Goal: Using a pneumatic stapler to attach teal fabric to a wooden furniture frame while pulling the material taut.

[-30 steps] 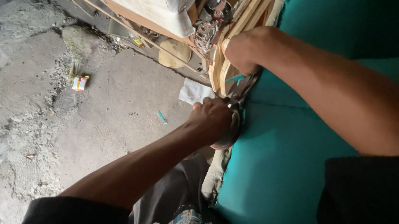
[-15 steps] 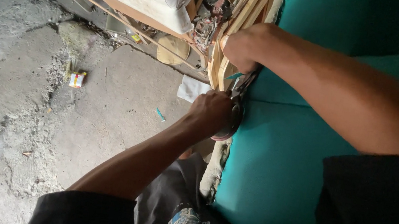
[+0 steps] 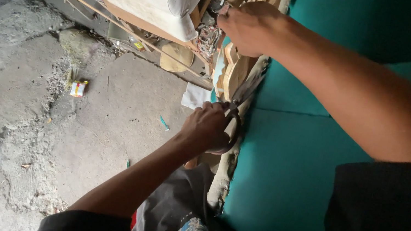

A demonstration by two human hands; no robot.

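Left hand (image 3: 209,127) gripping scissors (image 3: 242,96)

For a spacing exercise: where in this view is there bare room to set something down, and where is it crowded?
Free: the teal cushion right of the scissors, and the concrete floor between the small yellow box and white scrap. Crowded: the wooden frame edge around both hands.

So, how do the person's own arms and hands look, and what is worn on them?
Both forearms are bare. The left hand and the right hand wear no gloves; no watch or bracelet shows. The right hand may carry a ring, but it is too small to tell. Black short sleeves cover the upper arms.
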